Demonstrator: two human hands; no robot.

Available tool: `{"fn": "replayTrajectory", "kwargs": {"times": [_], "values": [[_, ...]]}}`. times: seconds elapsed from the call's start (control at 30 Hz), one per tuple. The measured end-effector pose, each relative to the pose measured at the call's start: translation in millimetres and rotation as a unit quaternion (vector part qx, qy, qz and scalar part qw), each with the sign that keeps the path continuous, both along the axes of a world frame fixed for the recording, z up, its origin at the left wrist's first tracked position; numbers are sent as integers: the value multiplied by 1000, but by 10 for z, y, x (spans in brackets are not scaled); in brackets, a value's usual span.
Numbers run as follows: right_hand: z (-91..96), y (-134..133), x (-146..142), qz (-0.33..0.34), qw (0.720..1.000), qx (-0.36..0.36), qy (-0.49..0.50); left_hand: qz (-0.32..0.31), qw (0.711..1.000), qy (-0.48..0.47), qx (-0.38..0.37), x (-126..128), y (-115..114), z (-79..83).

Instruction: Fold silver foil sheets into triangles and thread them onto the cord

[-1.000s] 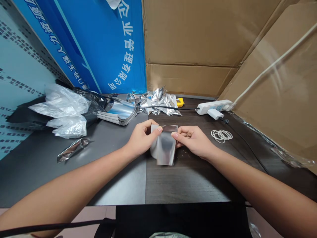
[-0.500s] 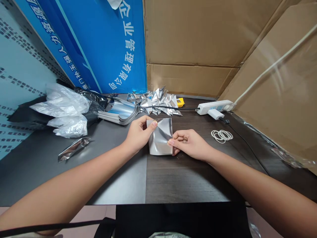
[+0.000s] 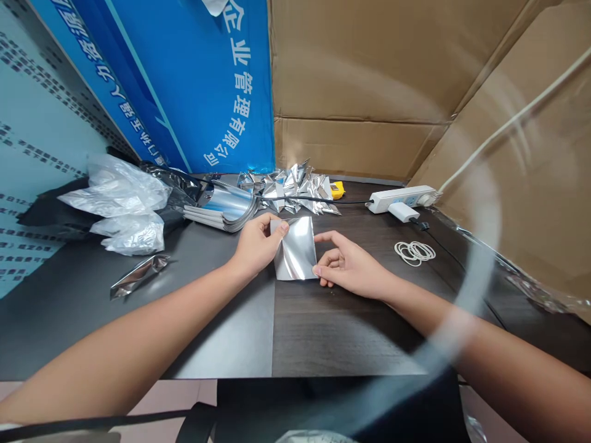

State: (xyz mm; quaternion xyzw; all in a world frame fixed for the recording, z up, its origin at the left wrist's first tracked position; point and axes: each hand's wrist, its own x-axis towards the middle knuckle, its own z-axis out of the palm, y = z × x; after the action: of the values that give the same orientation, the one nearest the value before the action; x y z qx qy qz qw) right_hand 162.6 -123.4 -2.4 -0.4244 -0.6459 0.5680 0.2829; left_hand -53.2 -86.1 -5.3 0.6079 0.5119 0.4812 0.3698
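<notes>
A flat silver foil pouch (image 3: 298, 253) is held just above the dark desk in the middle of the head view. My left hand (image 3: 257, 247) grips its upper left edge, thumb in front and the other fingers hidden behind. At the lower right corner, my right hand (image 3: 349, 266) pinches the pouch between thumb and curled fingers, while its index finger reaches toward the right edge. Behind the pouch lies a heap of crumpled silver foil pouches (image 3: 295, 184). A curved stack of flat silver pouches (image 3: 226, 209) rests left of that heap.
A yellow object (image 3: 337, 189) lies by the foil heap. On the right are a white power strip (image 3: 401, 198) and a coiled white cable (image 3: 414, 252). Clear plastic bags (image 3: 124, 197) and a folded foil piece (image 3: 140, 276) lie left. Cardboard (image 3: 351, 74) walls the back. A blurred whitish arc crosses the right side.
The pouch has turned slightly and its lower edge has risen. My right index finger has straightened away from the pouch's front, and the blurred whitish arc has appeared.
</notes>
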Motion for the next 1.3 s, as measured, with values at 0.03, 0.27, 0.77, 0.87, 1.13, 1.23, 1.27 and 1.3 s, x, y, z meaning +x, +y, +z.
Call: {"fn": "replayTrajectory", "kwargs": {"times": [0.03,0.27,0.77,0.87,1.13,1.23,1.27,1.3], "values": [[-4,-3,4,4,1000,18,-11,-4,1000,31,1,-17,13,-10],[27,-56,-53,42,959,187,-208,-19,961,277,8,-37,27,18],[-77,-34,-12,127,864,376,-309,-32,875,474,92,9,-5,0],[-83,-17,-6,155,860,350,-338,-92,875,460,119,-30,-27,42],[-69,-11,5,169,835,361,-378,-365,852,364,96,-229,79,126],[-69,-15,3,178,823,373,-390,-384,844,363,92,-266,108,125],[-66,-17,0,181,818,377,-395,-387,842,365,90,-273,110,125],[-62,-19,-3,182,814,380,-399,-390,840,367,87,-279,109,127]]}}
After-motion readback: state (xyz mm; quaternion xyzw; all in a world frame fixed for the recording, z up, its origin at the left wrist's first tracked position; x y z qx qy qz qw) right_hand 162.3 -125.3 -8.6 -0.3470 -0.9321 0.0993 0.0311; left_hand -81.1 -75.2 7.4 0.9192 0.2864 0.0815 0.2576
